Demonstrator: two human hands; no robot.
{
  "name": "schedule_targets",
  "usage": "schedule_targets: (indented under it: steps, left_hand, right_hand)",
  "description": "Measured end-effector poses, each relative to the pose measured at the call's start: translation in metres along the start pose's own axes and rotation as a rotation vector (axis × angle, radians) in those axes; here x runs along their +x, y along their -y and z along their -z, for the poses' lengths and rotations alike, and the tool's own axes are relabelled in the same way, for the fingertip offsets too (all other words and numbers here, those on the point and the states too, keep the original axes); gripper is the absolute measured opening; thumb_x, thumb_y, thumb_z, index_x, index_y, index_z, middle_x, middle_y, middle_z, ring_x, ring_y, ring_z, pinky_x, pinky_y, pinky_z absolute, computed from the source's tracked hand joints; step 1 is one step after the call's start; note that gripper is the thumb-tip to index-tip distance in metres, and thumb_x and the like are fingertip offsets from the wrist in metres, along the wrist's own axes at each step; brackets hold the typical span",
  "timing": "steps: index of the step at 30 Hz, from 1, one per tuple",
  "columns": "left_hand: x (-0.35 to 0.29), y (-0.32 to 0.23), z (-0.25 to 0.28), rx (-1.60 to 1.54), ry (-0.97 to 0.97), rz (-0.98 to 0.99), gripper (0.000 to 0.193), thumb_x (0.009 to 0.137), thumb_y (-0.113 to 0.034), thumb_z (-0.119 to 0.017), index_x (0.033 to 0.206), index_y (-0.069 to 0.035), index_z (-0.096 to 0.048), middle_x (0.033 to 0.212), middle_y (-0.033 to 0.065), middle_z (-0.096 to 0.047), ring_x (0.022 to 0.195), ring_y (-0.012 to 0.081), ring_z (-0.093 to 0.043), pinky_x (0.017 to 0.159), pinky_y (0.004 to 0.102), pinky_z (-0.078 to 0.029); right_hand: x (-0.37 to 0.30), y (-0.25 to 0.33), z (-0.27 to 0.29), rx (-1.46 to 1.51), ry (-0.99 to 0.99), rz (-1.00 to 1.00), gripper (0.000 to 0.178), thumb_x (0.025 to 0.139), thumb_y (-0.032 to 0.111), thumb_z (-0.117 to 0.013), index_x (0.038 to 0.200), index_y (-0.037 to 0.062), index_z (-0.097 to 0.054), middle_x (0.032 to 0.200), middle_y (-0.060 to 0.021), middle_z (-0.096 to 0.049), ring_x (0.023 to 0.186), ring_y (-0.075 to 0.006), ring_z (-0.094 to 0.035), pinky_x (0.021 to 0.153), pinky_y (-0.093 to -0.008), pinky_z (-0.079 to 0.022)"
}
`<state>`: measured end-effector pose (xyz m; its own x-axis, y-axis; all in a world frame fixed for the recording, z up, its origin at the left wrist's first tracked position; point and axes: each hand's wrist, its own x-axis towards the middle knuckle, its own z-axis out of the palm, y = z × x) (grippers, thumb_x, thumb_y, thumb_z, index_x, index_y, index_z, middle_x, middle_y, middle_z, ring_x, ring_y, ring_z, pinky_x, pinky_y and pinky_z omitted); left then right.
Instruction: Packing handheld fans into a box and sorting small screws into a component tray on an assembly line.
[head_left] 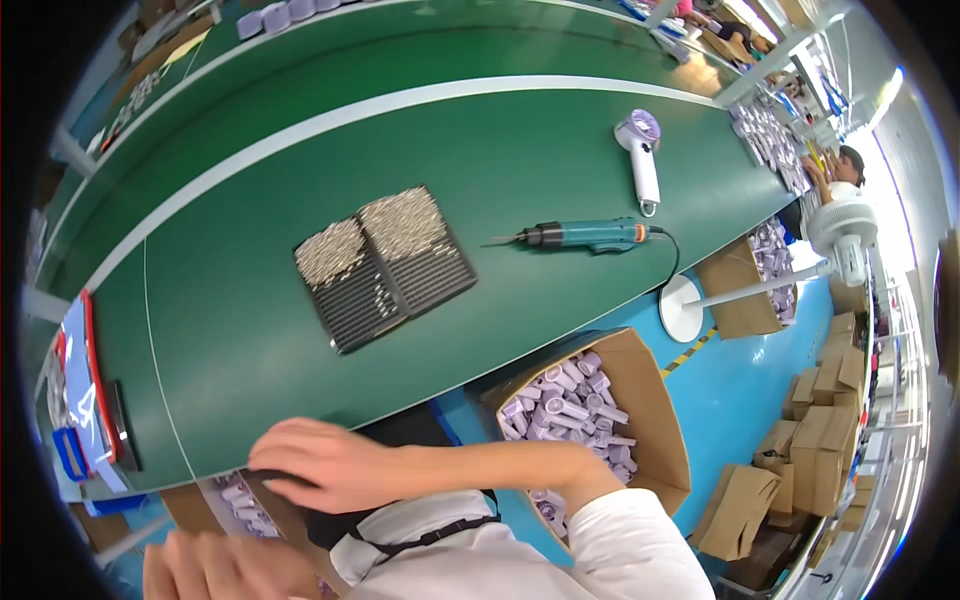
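Green workbench (pixel 230 400), a carton (pixel 190 508) below its front edge, lower left. Black 2-section tray (pixel 435 280) on the bench. Right hand (pixel 335 465), curled, at the front edge; left hand (pixel 230 572), blurred, below it; whether either grips anything cannot be told. Teal screwdriver (pixel 590 235), right of the tray. Lilac parts (pixel 240 503) inside the carton, near both hands.

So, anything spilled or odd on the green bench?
No spill shows. A few small silvery metal pieces lie scattered apart from the main heap in the left black ridged tray, so they look stray.
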<state>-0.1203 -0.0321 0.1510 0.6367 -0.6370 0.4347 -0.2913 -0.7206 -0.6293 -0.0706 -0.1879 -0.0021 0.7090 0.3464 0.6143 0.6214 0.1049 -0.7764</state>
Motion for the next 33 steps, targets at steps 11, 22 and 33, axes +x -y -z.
schedule_targets:
  steps: [11, 22, 33]
  left_hand:
    - [0.078, -0.054, -0.191, -1.818, -0.021, 1.108, 0.029, 0.106, -0.024, -0.051, 0.107, 0.002, -0.065, 0.092, 0.0074, -0.067, 0.085, 0.0132, -0.061, 0.084, 0.0303, -0.049]
    - [0.088, -0.071, -0.231, -1.241, -0.013, 0.620, 0.042, 0.095, -0.027, -0.068, 0.125, -0.001, -0.059, 0.129, 0.0179, -0.060, 0.120, 0.0309, -0.058, 0.104, 0.0402, -0.044]
    - [0.111, -0.092, -0.217, -1.187, 0.273, -0.046, 0.060, 0.104, -0.039, -0.047, 0.150, -0.001, -0.040, 0.160, 0.0155, -0.033, 0.151, 0.0297, -0.025, 0.125, 0.0478, -0.019]
  right_hand:
    - [-0.043, -0.029, 0.422, -1.432, -0.832, -0.362, 0.040, 0.090, 0.028, -0.071, 0.116, -0.0021, -0.063, 0.110, -0.0260, -0.061, 0.104, -0.0417, -0.060, 0.094, -0.0464, -0.047]
    - [0.012, -0.055, 0.396, -1.562, -0.491, -0.321, 0.052, 0.094, 0.030, -0.070, 0.133, 0.0003, -0.054, 0.127, -0.0220, -0.055, 0.119, -0.0409, -0.052, 0.103, -0.0464, -0.042]
    - [0.112, -0.073, 0.209, -0.770, -0.277, -0.124, 0.035, 0.093, 0.018, -0.070, 0.123, 0.0016, -0.060, 0.121, -0.0177, -0.059, 0.114, -0.0342, -0.058, 0.098, -0.0414, -0.046]
